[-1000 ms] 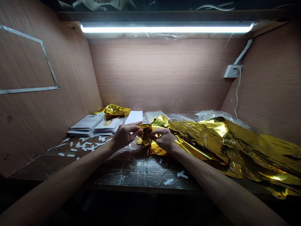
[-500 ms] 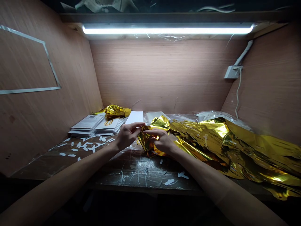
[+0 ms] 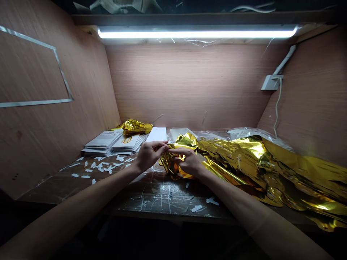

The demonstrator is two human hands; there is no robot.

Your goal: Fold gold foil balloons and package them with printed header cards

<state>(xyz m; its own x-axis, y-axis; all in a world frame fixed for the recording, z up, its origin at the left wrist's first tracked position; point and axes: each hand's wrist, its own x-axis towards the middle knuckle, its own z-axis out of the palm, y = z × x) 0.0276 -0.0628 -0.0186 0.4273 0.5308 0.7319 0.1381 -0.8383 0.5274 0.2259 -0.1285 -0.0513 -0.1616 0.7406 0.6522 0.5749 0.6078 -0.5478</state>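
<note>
The left hand [image 3: 150, 156] and right hand [image 3: 189, 162] are both closed on a crumpled piece of gold mylar foil [image 3: 173, 167], gripping it together just above the worktop [image 3: 165, 196], fingers bunching the foil. The left hand is at the foil's left side and the right hand lies over its middle, the two hands close together. The piece sits near the centre of the worktop, touching the edge of a large gold foil sheet [image 3: 238, 155] that spreads in folds across the right side. Can't tell if the held piece is part of that sheet. Clear plastic sheeting [image 3: 249, 133] shows behind the big sheet, with a clear plastic bag [image 3: 179, 133] just beyond the held foil. Left of the hands are two stacks of printed white cards [image 3: 104, 141], with a smaller crumpled gold foil bundle [image 3: 135, 127] at the back behind them and a plain white card [image 3: 156, 134] just beside it. Small white foil-like scraps [image 3: 100, 168] are scattered on the worktop left of the hands, a few more in front. Plywood walls surround the bench, with an LED strip light [image 3: 196, 33] above and a white wall box [image 3: 271, 82] with a cable [image 3: 276, 108] at right.
</note>
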